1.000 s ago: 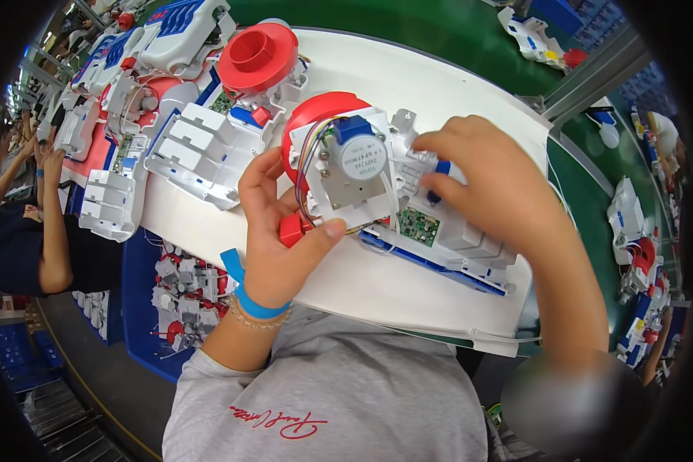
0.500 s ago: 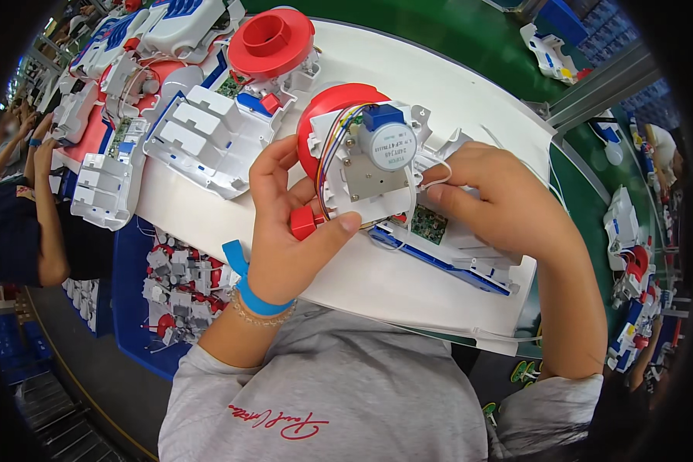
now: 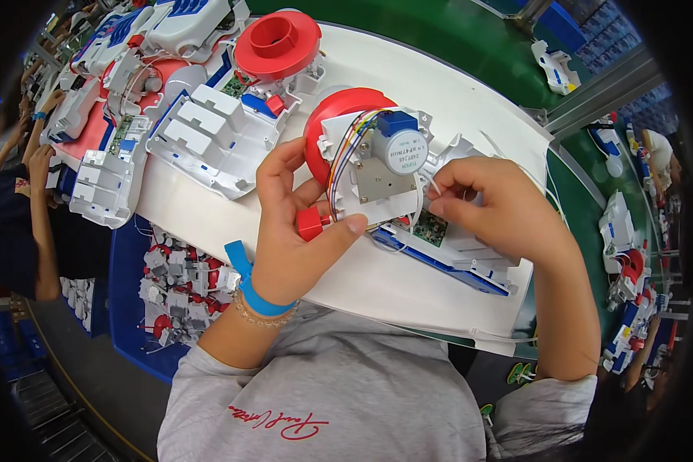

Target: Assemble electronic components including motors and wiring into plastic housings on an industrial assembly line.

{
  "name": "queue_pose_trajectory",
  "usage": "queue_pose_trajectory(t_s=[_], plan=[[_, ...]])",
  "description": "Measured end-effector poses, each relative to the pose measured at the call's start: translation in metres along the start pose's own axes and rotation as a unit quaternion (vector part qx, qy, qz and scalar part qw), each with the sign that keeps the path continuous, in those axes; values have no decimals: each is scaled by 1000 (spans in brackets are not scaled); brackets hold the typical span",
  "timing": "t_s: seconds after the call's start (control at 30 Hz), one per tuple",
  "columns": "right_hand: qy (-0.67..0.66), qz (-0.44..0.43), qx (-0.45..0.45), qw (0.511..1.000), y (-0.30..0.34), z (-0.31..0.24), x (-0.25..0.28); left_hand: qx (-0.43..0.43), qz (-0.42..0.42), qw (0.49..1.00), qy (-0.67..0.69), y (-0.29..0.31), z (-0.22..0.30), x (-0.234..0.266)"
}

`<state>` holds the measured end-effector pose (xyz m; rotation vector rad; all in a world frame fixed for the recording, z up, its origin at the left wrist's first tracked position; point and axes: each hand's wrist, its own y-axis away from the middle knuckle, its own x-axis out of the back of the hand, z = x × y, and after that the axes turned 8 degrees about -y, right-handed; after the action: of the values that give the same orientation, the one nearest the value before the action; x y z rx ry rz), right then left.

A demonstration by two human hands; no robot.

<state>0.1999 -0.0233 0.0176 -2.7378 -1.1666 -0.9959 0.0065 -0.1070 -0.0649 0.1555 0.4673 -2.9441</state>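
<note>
My left hand [image 3: 289, 231] is closed round the lower left side of a motor assembly [image 3: 377, 181], its thumb across the front edge. The assembly has a red round part [image 3: 345, 102] behind a white plate, a silver round motor [image 3: 405, 152] with a blue cap, and a bundle of coloured wires [image 3: 337, 171]. A small red block [image 3: 310, 223] sits between my left thumb and fingers. My right hand [image 3: 485, 204] pinches a thin white cable [image 3: 433, 185] at the assembly's right side. Below lies a white housing with a blue strip [image 3: 446, 266] and a green circuit board [image 3: 431, 229].
On the white table [image 3: 362, 308], a white housing [image 3: 208, 138] and a red-topped assembly [image 3: 279, 48] stand at the far left. A blue bin [image 3: 127, 308] of similar parts is at lower left. Co-workers' arms [image 3: 42, 192] show at far left. A metal post [image 3: 604, 88] rises at far right.
The motor assembly has shifted slightly right and tilted a little. My right fingers have moved slightly nearer the motor with the white cable.
</note>
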Motion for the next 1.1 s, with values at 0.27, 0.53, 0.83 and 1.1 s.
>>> queue_pose_trajectory(t_s=[0.27, 0.53, 0.83, 1.1], plan=[[219, 27, 30, 975, 2, 1, -6, 1, 1, 1000, 11, -1, 0, -3], [242, 42, 93, 965, -1, 0, -10, -8, -1, 1000, 4, -1, -2, -2], [124, 56, 23, 990, -5, 4, -17, -35, -9, 999, -27, 1, -2, 0], [201, 106, 70, 971, -4, 9, -25, -84, -13, 994, -73, -2, -8, -2]])
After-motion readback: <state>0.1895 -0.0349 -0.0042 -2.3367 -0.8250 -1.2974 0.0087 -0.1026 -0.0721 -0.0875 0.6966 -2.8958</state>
